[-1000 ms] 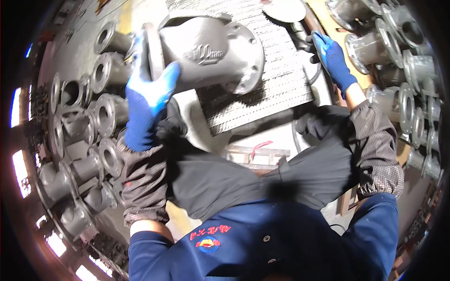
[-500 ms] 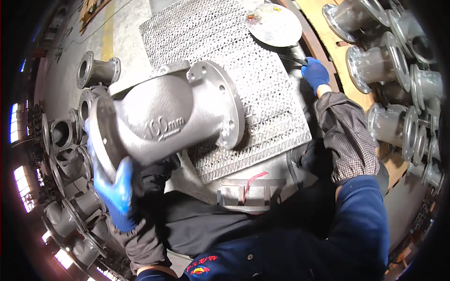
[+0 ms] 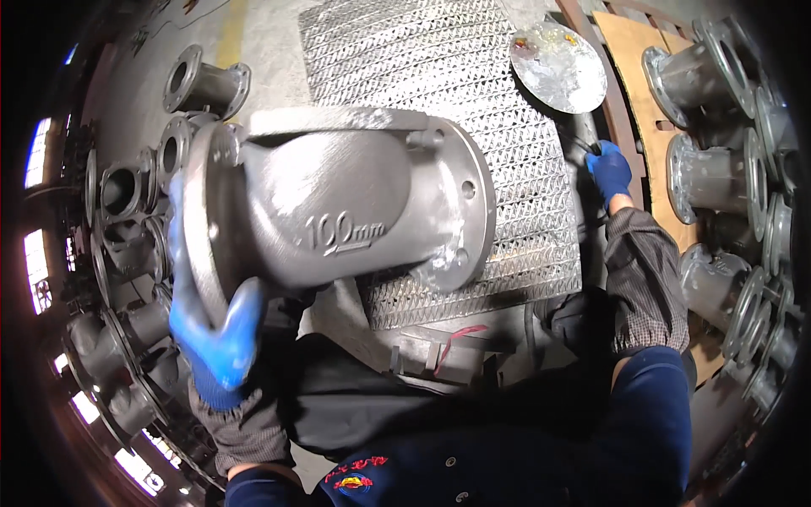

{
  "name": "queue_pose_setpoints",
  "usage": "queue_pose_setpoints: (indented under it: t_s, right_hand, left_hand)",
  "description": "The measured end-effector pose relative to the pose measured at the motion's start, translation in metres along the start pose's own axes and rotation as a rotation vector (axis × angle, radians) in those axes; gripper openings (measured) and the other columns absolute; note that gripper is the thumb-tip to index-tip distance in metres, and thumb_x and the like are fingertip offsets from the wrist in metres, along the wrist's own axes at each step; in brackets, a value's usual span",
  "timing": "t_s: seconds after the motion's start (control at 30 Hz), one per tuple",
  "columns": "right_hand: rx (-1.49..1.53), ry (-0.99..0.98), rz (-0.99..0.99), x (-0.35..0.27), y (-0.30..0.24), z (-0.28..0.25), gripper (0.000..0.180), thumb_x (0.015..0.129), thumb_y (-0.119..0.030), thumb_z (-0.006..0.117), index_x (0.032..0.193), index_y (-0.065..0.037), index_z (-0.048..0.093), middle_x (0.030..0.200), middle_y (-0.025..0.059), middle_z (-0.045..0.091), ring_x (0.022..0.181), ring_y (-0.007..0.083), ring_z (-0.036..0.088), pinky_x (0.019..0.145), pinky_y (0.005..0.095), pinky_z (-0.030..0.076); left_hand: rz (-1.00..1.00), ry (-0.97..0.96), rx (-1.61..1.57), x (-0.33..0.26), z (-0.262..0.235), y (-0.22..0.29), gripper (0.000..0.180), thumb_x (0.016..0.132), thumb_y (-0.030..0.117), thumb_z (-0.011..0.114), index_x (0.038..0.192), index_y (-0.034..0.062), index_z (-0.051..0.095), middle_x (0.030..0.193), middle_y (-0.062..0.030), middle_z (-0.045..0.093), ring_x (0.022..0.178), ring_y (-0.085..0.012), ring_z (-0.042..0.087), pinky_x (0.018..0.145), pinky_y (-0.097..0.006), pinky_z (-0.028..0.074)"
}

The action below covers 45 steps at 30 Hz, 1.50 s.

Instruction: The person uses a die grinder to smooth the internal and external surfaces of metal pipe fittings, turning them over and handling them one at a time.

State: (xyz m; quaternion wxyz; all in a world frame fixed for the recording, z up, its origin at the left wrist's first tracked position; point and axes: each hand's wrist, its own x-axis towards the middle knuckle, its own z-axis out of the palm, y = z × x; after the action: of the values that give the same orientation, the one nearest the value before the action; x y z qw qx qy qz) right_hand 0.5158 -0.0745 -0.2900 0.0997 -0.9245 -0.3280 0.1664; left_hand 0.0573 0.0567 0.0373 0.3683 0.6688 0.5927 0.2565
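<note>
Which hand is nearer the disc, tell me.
Right. The right hand is at the handle of the disc, just below it in view; the left hand is farther off, lower left, gripping the casting.

Your bright-blue-gloved left hand (image 3: 215, 338) and darker-blue-gloved right hand (image 3: 610, 171) sit beyond brownish-grey, finely checked cloth oversleeves (image 3: 646, 279). Your navy cloth jacket (image 3: 507, 465) bears red embroidery (image 3: 366, 465) and a red-and-yellow emblem (image 3: 353, 483). The bulging, flanged metal casting (image 3: 338, 203) is plain grey. The silvery metal grating (image 3: 524, 177) repeats a zigzag pattern; the round silvery metal disc (image 3: 559, 72) carries reddish and yellow blotches. The flat wooden board (image 3: 634, 72) is tan.
</note>
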Motion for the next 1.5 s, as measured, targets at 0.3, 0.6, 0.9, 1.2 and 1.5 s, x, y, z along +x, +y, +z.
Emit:
queue_pose_setpoints:
  t_s: [0.3, 0.6, 0.9, 1.2, 1.5]
  right_hand:
    - [-0.044, -0.044, 0.013, -0.045, -0.023, -0.03, 0.026, 0.072, -0.024, 0.063, 0.093, -0.009, 0.067, 0.097, 0.0172, 0.066, 0.093, 0.0364, 0.062, 0.08, 0.0432, 0.05]
    - [-0.043, -0.092, -0.146, -0.028, -0.022, -0.018, 0.03, 0.071, -0.031, 0.066, 0.091, -0.009, 0.068, 0.09, 0.0195, 0.066, 0.087, 0.0374, 0.063, 0.076, 0.0433, 0.05]
    - [0.219, -0.75, -0.067, -0.044, -0.013, -0.027, 0.029, 0.082, -0.03, 0.058, 0.091, -0.005, 0.071, 0.083, 0.0102, 0.07, 0.073, 0.0204, 0.064, 0.066, 0.0316, 0.047]
    - [0.978, -0.47, 0.276, -0.181, -0.018, -0.136, 0.025, 0.083, -0.02, 0.062, 0.09, 0.003, 0.067, 0.07, 0.0099, 0.064, 0.058, 0.0171, 0.061, 0.052, 0.0268, 0.049]
    - [0.965, -0.162, -0.302, -0.296, -0.117, -0.216, 0.01, 0.08, -0.008, 0.065, 0.08, 0.002, 0.065, 0.072, 0.0012, 0.057, 0.067, 0.0083, 0.057, 0.065, 0.0222, 0.045]
  left_hand:
    - [0.357, -0.103, -0.021, 0.008, 0.002, -0.014, 0.07, 0.075, 0.003, 0.059, 0.141, -0.0029, 0.034, 0.147, -0.0157, 0.035, 0.135, -0.0221, 0.034, 0.109, -0.034, 0.028]
    - [0.19, -0.036, -0.123, 0.007, -0.005, -0.023, 0.071, 0.076, 0.005, 0.06, 0.141, -0.004, 0.033, 0.134, -0.0178, 0.047, 0.12, -0.0239, 0.049, 0.101, -0.032, 0.038]
    - [0.215, 0.015, -0.024, 0.007, 0.004, -0.013, 0.064, 0.077, 0.001, 0.059, 0.138, -0.0009, 0.041, 0.127, -0.0161, 0.054, 0.113, -0.0236, 0.056, 0.098, -0.033, 0.042]
    - [0.726, -0.086, 0.113, 0.02, 0.003, -0.033, 0.06, 0.085, 0.007, 0.06, 0.141, 0.0022, 0.038, 0.134, -0.0095, 0.052, 0.115, -0.0162, 0.052, 0.099, -0.029, 0.04]
    - [1.041, 0.258, 0.614, 0.001, 0.027, -0.033, 0.059, 0.082, 0.004, 0.053, 0.138, -0.001, 0.036, 0.139, -0.0225, 0.04, 0.123, -0.0389, 0.046, 0.101, -0.036, 0.041]
